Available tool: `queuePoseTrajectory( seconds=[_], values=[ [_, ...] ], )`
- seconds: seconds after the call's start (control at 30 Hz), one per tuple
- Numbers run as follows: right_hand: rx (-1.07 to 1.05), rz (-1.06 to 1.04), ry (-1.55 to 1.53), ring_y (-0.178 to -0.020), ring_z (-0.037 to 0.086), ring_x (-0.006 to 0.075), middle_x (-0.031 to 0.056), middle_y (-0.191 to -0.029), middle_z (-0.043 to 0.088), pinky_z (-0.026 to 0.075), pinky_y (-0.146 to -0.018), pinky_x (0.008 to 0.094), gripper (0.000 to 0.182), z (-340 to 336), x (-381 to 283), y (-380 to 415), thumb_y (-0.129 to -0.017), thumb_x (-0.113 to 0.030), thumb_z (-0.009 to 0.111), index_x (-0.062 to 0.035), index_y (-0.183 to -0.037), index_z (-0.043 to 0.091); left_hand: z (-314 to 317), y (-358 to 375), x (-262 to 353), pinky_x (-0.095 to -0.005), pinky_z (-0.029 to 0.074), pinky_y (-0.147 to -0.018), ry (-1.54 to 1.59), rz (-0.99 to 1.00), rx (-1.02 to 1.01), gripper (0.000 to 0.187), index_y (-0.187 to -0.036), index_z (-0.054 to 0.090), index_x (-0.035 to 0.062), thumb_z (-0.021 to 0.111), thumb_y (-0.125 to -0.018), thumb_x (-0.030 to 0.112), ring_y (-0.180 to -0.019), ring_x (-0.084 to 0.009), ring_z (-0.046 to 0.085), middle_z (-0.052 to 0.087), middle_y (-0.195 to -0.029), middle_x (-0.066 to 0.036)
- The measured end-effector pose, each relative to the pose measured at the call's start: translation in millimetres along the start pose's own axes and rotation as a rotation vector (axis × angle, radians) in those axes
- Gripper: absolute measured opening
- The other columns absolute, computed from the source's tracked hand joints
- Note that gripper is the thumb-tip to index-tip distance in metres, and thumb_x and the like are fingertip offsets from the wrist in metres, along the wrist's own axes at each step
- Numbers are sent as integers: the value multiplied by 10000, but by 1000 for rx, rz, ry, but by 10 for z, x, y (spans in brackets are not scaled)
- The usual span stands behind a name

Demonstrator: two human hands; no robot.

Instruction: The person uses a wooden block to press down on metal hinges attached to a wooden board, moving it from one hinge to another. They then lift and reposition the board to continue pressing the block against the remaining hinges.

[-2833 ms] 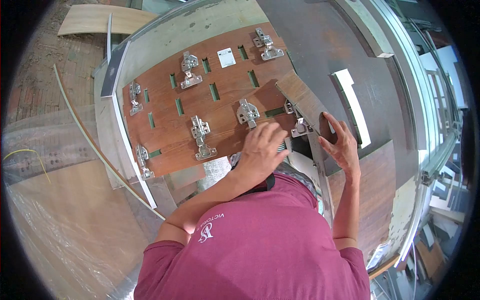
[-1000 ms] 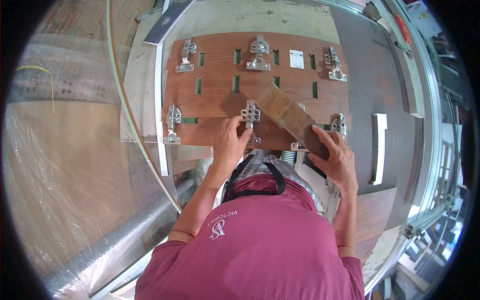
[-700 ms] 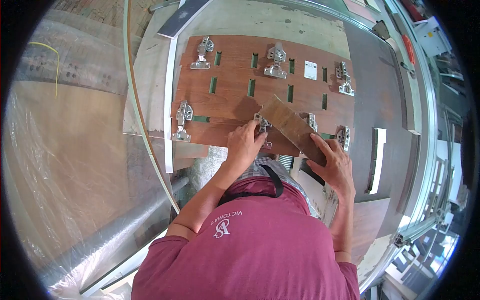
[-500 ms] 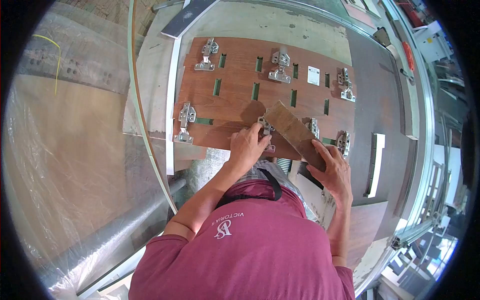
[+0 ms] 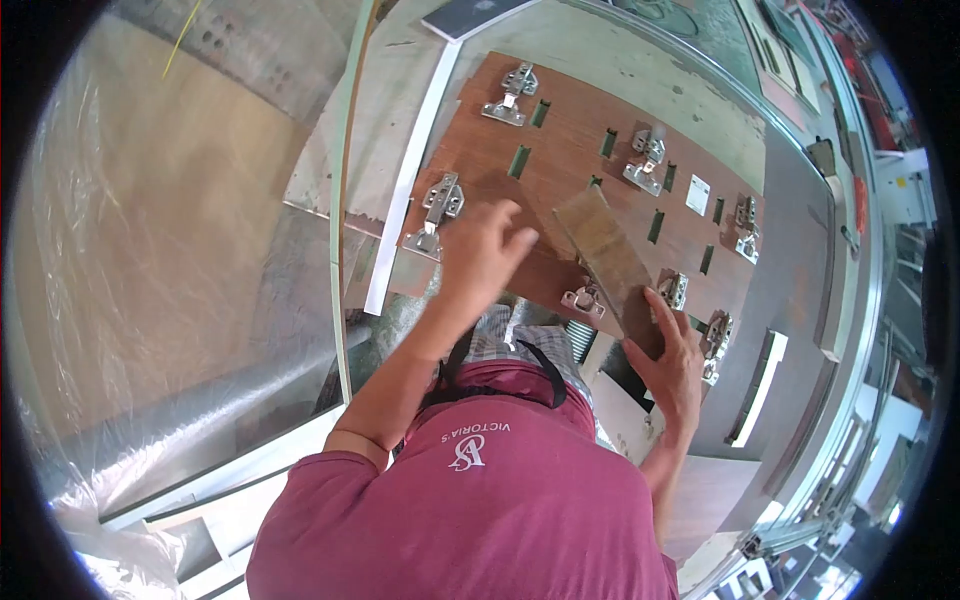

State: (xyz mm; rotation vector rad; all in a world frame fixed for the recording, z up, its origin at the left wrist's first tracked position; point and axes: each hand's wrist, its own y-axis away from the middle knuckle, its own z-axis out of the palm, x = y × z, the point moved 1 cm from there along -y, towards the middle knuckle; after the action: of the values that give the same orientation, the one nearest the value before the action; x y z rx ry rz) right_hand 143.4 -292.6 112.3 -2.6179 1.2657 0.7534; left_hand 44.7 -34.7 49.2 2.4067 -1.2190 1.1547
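My right hand (image 5: pixel 668 362) grips the lower end of a flat strip of brown wood (image 5: pixel 607 258), which slants up to the left over the panel. My left hand (image 5: pixel 482 258), slightly blurred, hovers over the panel's left part, thumb and fingers apart with nothing in them. Beside it is a metal cabinet hinge (image 5: pixel 437 212). Another hinge (image 5: pixel 583 298) is partly covered by the wood strip. Several such hinges sit on the reddish-brown wooden panel (image 5: pixel 560 130), which has green-backed slots cut through it. A white label (image 5: pixel 698 194) is stuck on it.
A white strip (image 5: pixel 408 185) runs along the panel's left side. Plastic-wrapped sheets (image 5: pixel 190 250) stand at the left. On the dark surface at the right lies a white bar (image 5: pixel 757 388). A dark board piece (image 5: pixel 480 15) lies at the back.
My left hand has let go of the middle front hinge and moved left towards the left hinge. The wood strip stays in my right hand, now steeper. The view has turned.
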Motion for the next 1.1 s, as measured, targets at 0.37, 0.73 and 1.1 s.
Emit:
queuePoseTrajectory(
  seconds=[0.37, 0.73, 1.1],
  values=[
    [-188, -222, 89, -958, 626, 297, 114, -1011, 583, 513, -793, 432, 657, 440, -838, -638, -778, -411, 725, -254, -1375, 498, -300, -37, -740, -517, 426, -878, -342, -345, 70, 381, -1131, 561, 92, 669, -834, 304, -1078, -352, 561, 598, -1120, -141],
    [-176, -294, 49, -946, 611, 330, 146, -998, 580, 505, -809, 439, 655, 642, -849, -733, -776, -361, 728, -230, -1375, 498, -250, -36, -817, -482, 453, -803, -356, -265, 130, 218, -964, 557, 74, 644, -804, 194, -935, -338, 606, 628, -945, -112],
    [-148, -255, 10, -991, 609, 321, 148, -1027, 571, 510, -791, 422, 652, 761, -765, -672, -784, -376, 716, -269, -1383, 484, -254, -88, -979, -452, 462, -791, -369, -237, 23, 181, -937, 588, 71, 639, -826, 205, -911, -336, 617, 650, -929, -129]
  ],
)
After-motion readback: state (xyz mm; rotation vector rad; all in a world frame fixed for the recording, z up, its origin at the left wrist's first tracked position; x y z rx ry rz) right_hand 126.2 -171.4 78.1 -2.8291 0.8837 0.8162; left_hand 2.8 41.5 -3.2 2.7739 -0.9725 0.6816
